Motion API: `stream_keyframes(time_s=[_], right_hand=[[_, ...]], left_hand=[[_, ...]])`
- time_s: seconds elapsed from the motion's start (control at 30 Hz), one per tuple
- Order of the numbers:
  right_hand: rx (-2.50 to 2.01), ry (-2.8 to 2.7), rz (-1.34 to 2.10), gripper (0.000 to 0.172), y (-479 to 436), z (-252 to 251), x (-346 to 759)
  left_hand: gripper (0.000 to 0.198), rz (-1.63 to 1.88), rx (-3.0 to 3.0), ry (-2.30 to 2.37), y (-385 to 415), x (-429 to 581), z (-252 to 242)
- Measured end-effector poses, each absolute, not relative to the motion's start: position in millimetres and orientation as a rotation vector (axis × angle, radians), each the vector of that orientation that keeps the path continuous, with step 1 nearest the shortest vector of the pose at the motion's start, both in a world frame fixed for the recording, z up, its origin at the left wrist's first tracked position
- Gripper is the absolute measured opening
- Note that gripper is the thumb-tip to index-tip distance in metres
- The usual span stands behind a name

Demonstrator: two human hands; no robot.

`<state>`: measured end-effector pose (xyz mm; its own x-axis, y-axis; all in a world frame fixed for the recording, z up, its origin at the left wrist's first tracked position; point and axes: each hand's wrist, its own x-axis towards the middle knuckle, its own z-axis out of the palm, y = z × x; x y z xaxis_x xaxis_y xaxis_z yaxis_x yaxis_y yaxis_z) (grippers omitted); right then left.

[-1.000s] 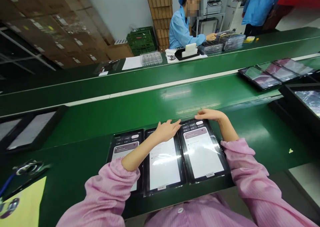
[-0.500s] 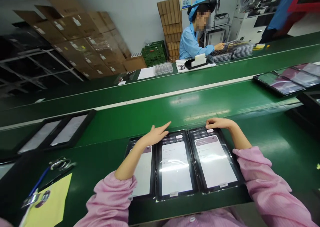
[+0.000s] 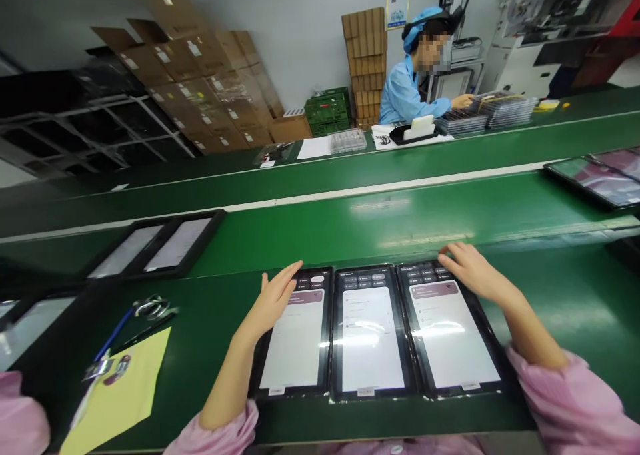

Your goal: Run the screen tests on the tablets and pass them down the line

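Several black-framed tablets lie side by side in clear film on the green belt, their white screens lit. My left hand (image 3: 273,301) rests with fingers apart on the upper left corner of the left tablet (image 3: 293,338). The middle tablet (image 3: 370,338) lies untouched between my hands. My right hand (image 3: 470,271) lies flat, its fingertips on the top part of the right tablet (image 3: 453,331). Neither hand grips anything. Pink sleeves cover both forearms near the lower frame edge.
A yellow sheet (image 3: 120,391) and a blue pen (image 3: 113,335) lie left of the tablets. Black trays of tablets (image 3: 155,248) sit further along the belt. A co-worker in a blue smock (image 3: 410,95) handles stacked tablets (image 3: 505,111) across a second belt.
My left hand has moved left to the left tablet's corner. My right hand has slid onto the right tablet. The whole view has turned, shifting the scene rightward.
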<state>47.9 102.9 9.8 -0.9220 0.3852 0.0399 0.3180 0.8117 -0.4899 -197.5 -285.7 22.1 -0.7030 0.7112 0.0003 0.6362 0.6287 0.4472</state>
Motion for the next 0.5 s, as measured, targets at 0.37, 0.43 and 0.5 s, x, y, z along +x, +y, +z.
stream_keyframes(time_s=[0.37,0.43,0.5], right_hand=[[-0.022,-2.764,-0.206,0.089,-59,-54,115],[-0.120,-2.797,-0.209,0.078,-49,-52,97],[-0.260,-2.763,-0.149,0.066,-34,-50,82]], left_hand=[[0.043,0.612,1.527,2.554,-356,-153,-13],[0.042,0.564,1.436,2.580,-334,-171,-1],[0.044,0.629,1.260,2.625,-311,-189,10]])
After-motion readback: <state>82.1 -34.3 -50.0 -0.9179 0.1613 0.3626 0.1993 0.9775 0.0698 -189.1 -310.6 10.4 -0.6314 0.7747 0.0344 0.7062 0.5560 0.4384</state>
